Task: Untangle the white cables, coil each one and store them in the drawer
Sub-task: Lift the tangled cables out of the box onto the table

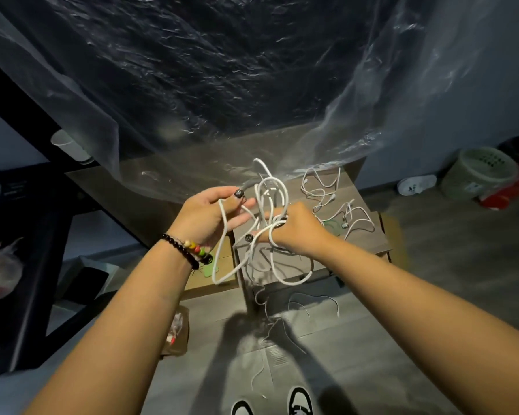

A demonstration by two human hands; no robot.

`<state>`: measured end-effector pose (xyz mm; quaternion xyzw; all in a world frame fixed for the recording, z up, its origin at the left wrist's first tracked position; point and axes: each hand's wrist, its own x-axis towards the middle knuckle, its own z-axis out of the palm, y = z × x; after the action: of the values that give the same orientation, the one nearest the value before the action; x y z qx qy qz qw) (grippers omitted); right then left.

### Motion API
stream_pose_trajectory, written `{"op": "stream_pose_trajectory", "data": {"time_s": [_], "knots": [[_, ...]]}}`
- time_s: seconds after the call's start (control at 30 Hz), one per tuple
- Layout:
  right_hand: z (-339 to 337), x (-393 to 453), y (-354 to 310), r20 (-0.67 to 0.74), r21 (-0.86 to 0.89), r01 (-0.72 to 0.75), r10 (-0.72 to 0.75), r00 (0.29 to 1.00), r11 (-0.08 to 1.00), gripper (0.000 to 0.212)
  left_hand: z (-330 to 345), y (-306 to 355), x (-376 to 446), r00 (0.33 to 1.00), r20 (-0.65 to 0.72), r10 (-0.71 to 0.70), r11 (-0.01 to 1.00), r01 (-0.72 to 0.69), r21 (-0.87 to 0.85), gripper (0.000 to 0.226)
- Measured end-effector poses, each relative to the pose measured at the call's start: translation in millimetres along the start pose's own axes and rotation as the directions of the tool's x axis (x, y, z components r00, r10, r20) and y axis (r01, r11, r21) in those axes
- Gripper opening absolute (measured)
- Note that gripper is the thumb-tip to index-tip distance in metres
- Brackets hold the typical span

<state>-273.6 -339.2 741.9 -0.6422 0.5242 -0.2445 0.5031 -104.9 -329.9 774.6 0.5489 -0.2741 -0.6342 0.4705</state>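
Note:
A tangle of thick white cable (271, 193) hangs in the air between my hands, above a small wooden table (369, 244). My left hand (213, 214) pinches one strand between thumb and fingers. My right hand (297, 226) grips the bundle, with loops wound around its fingers. Long loops droop below both hands down to the table's front edge. More thin white cables (336, 202) lie loose on the table top to the right. Another thin white cable (312, 304) trails on the floor in front of the table. No drawer can be made out.
A clear plastic sheet (222, 85) drapes over a dark surface behind the table. A cardboard box (213, 280) sits left of the table. A green basket (477, 172) and a white shoe (417, 184) are at the far right. My shoes (300, 402) show at the bottom.

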Motion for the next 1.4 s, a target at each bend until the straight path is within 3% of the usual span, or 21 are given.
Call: {"op": "stream_pose_trajectory", "data": {"time_s": [0.1,0.17,0.23,0.3,0.37,0.47,0.57,0.67,0.73,0.83,0.9,1.0,1.13,1.3,1.4], "knots": [[0,1,-6,-0.017,0.07,-0.013,0.014,1.0,0.997,0.048,0,3,-1,0.999,0.032,0.032,0.999,-0.031,-0.021,0.019],[-2,1,-11,-0.022,0.121,-0.024,0.027,0.999,0.992,0.047,-6,2,0,0.994,0.061,0.093,0.995,-0.09,-0.053,0.03],[-5,2,-15,-0.036,0.18,-0.033,0.04,0.999,0.983,0.041,-17,-6,3,0.983,0.11,0.148,0.97,-0.123,-0.21,0.049],[-9,3,-20,-0.068,0.25,-0.021,0.04,0.997,0.968,0.041,-29,-20,9,0.972,0.167,0.165,0.902,-0.08,-0.424,0.07],[-11,4,-25,-0.084,0.303,-0.004,0.031,0.996,0.953,0.045,-36,-37,15,0.963,0.23,0.144,0.877,-0.017,-0.48,0.071],[-17,5,-37,-0.105,0.342,0.036,0.0,0.994,0.939,0.047,-28,-67,19,0.976,0.219,-0.017,0.96,0.077,-0.268,0.042],[-27,10,-51,-0.203,0.372,0.121,-0.047,0.978,0.92,0.019,-21,-95,26,0.985,0.159,-0.075,0.995,0.063,0.077,0.018],[-43,16,-51,-0.311,0.382,0.162,-0.039,0.95,0.91,0.024,-24,-103,27,0.994,0.077,-0.074,0.997,0.074,-0.008,0.031],[-55,16,-46,-0.376,0.368,0.17,-0.021,0.927,0.914,0.037,-33,-100,24,0.998,0.059,-0.032,0.998,0.029,0.051,0.029],[-70,17,-36,-0.481,0.453,0.183,0.067,0.874,0.872,0.027,-53,-99,24,1.0,0.017,-0.024,0.993,0.022,0.119,0.029],[-80,20,-25,-0.497,0.456,0.161,0.1,0.862,0.875,0.028,-65,-97,25,0.997,-0.06,-0.041,0.999,0.041,-0.005,0.029],[-81,18,-12,-0.372,0.305,0.019,0.101,0.923,0.952,0.025,-69,-80,29,0.991,-0.109,-0.083,0.946,0.044,-0.32,0.03],[-57,5,-11,-0.037,0.023,-0.12,0.121,0.992,0.992,0.007,-47,-44,33,0.999,-0.023,-0.032,0.855,0.016,-0.518,0.031],[-14,0,-14,0.183,0.046,-0.137,0.126,0.975,0.99,0.02,-3,-5,22,0.988,0.111,0.108,0.89,-0.046,-0.454,0.043],[1,-1,-20,0.228,0.218,-0.164,0.113,0.967,0.962,0.01,14,14,14,0.98,0.165,0.113,0.917,-0.039,-0.397,0.039]]}}
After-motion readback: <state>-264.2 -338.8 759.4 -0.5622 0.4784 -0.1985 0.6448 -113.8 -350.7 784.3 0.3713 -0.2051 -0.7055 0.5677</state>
